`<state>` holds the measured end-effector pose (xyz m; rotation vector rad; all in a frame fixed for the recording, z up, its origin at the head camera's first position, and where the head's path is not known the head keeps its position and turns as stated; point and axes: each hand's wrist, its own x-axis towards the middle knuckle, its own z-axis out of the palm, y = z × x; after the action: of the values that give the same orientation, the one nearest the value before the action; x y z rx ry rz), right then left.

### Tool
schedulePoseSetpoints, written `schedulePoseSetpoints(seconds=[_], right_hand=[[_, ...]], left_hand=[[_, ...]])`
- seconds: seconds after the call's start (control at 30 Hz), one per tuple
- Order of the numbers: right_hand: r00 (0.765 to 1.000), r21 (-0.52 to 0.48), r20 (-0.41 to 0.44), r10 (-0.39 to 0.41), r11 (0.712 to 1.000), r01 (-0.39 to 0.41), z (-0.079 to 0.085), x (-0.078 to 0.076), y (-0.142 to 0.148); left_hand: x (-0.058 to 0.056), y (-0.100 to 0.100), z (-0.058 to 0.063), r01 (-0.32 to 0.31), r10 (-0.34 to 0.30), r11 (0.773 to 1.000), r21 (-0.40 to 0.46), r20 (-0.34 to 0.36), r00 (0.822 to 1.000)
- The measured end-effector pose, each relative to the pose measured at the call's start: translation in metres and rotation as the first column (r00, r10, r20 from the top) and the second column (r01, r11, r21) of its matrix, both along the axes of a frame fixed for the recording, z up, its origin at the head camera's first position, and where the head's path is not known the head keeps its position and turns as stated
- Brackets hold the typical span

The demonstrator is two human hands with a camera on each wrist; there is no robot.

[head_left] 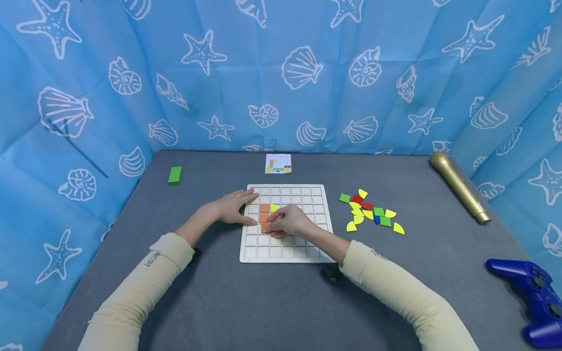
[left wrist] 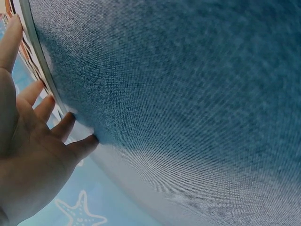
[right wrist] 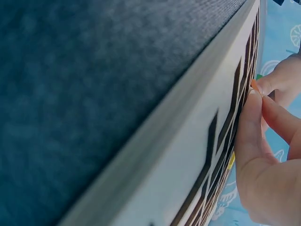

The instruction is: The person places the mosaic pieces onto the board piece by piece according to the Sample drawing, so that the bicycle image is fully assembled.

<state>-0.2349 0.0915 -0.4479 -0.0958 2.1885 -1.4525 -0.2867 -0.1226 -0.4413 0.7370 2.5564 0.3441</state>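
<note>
A white gridded board (head_left: 303,252) lies on the grey table. Along its left edge rests my left hand (head_left: 231,206), fingers spread and thumb on the cells; the left wrist view shows the fingertips against the board's rim (left wrist: 37,52). With thumb and fingertips my right hand (head_left: 291,222) pinches an orange square tile (head_left: 265,228) low over the left part of the grid. In the right wrist view that tile appears as a thin orange edge (right wrist: 255,85). Other orange tiles (head_left: 264,208) sit in the cells just above, beside a yellow piece (head_left: 274,207) partly hidden by my right hand.
Loose yellow, green, red and blue tiles (head_left: 385,222) are scattered right of the board. Behind it lies a small pattern card (head_left: 278,164). A green block (head_left: 174,175) stands far left; a gold microphone (head_left: 458,185) and blue game controller (head_left: 533,292) lie right.
</note>
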Motion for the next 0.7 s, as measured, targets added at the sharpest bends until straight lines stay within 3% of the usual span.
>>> schedulePoseSetpoints(seconds=[0.7], right_hand=[[0.988,0.115,-0.144,0.06,0.992,-0.043,-0.0004,0.0035,-0.004]], left_hand=[[-0.0012,0.0004,-0.0051,-0.017,0.017,1.0,-0.019,0.003,1.0]])
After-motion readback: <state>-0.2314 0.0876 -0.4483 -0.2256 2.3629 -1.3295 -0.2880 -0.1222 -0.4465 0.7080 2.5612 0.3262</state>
